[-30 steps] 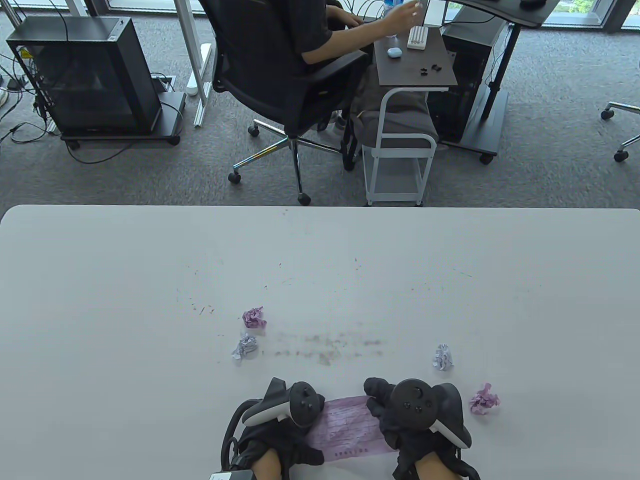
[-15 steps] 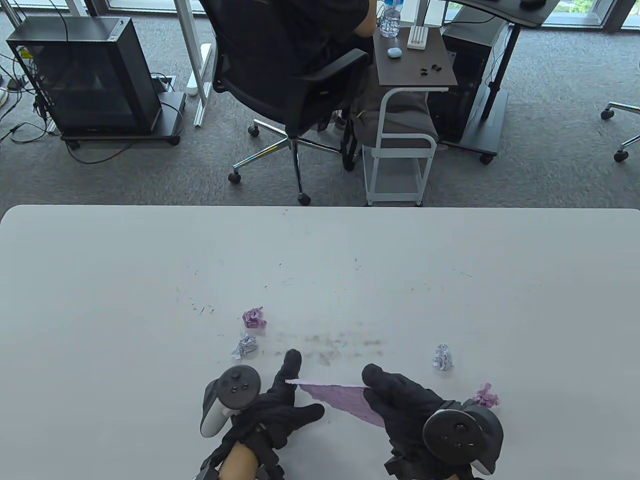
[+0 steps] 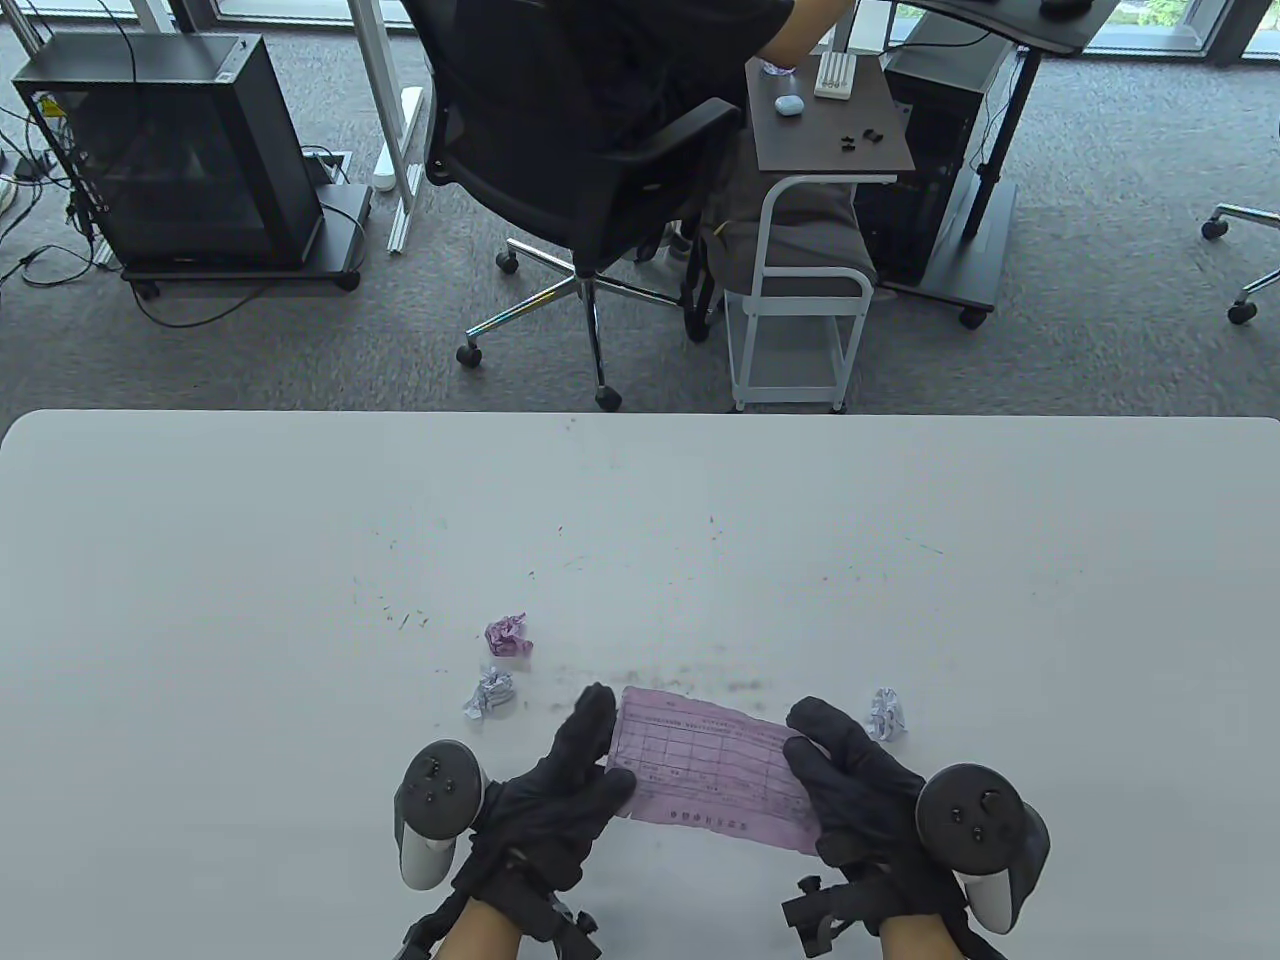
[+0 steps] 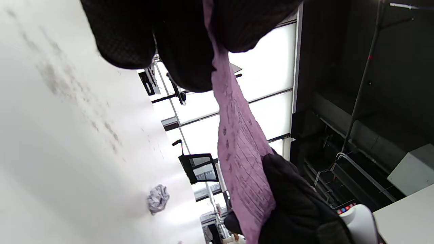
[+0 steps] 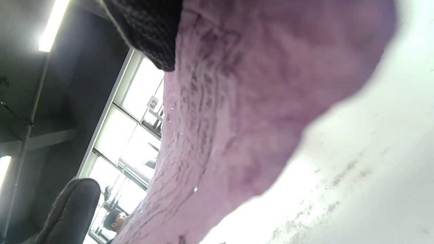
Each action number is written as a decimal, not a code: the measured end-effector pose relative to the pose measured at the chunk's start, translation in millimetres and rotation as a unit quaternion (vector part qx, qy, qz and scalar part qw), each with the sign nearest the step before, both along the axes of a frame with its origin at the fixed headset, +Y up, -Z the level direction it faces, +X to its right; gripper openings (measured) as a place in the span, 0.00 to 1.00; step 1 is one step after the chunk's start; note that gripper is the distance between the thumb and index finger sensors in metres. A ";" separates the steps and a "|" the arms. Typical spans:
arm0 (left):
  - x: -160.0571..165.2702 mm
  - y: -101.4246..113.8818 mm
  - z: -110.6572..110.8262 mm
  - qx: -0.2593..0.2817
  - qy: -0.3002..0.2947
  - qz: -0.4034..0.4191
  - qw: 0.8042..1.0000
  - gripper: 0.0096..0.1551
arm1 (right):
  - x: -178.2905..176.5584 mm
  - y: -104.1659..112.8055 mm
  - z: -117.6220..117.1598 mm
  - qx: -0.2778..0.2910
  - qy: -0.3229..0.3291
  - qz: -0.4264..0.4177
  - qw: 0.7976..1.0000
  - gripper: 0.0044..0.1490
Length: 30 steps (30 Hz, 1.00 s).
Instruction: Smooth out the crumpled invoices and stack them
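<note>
While both hands hold pink invoice spread.

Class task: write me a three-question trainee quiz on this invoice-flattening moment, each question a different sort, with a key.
1. True or false: the pink invoice lies flat on the table.
2. Which hand grips the invoice? A) only the left hand B) only the right hand C) both
3. Fill in: beside the left hand lie a white crumpled ball and, farther off, a ____ crumpled ball.

Key: 1 false, the wrist views show it held up off the table; 2 C; 3 pink.
</note>
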State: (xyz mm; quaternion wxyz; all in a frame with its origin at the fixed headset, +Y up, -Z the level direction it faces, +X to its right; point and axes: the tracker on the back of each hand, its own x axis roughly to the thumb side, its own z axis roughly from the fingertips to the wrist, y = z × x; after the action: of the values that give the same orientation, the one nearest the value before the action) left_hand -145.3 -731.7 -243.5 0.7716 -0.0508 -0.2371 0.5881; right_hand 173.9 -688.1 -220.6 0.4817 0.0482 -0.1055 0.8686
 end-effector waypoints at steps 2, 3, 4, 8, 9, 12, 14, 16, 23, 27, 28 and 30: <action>1.6 2.2 1.1 0.016 0.009 -0.044 0.999 0.23 | -3.6 1.4 -0.8 0.004 0.006 0.048 0.999 0.27; 2.5 2.6 1.5 0.018 0.012 -0.057 0.998 0.24 | -5.0 1.8 -0.7 0.006 0.007 0.067 0.998 0.28; 4.1 3.2 2.0 0.026 0.011 -0.081 0.996 0.24 | -7.2 2.6 -1.0 0.011 0.013 0.101 0.995 0.28; 12.4 2.7 3.6 0.031 -0.012 -0.185 0.982 0.28 | -17.4 5.9 -4.1 0.002 0.028 0.165 0.986 0.31; 15.1 2.0 3.9 0.026 -0.019 -0.201 0.979 0.30 | -19.8 6.7 -6.1 -0.005 0.030 0.187 0.982 0.31; 27.6 3.8 3.0 0.016 -0.027 -0.264 0.964 0.33 | -33.6 8.7 -15.8 -0.037 0.035 0.281 0.958 0.33; 34.5 7.1 -0.7 0.019 -0.039 -0.323 0.945 0.34 | -45.2 6.5 -23.6 -0.042 0.034 0.324 0.945 0.34; 39.0 7.9 -6.1 0.016 -0.062 -0.377 0.924 0.35 | -55.9 3.9 -31.7 -0.040 0.033 0.384 0.922 0.35; 35.6 -22.8 -30.7 -0.030 -0.032 -0.446 0.894 0.35 | -85.7 -27.5 -67.8 -0.064 0.022 0.477 0.877 0.36; 37.8 -38.4 -37.3 -0.008 -0.029 -0.498 0.867 0.35 | -94.3 -51.6 -83.4 -0.093 0.029 0.495 0.863 0.37; 37.2 -42.1 -38.3 -0.015 -0.029 -0.503 0.864 0.35 | -96.5 -56.7 -86.5 -0.096 0.030 0.494 0.864 0.37; 36.7 -48.1 -38.7 -0.031 -0.037 -0.508 0.860 0.36 | -99.9 -63.3 -90.2 -0.100 0.034 0.499 0.860 0.36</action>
State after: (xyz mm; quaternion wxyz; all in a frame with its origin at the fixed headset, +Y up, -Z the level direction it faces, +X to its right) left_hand -108.6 -779.8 -282.1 0.9520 -0.2096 -0.1886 0.1189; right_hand 74.0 -751.4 -310.8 -0.0111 0.0755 0.0368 0.9964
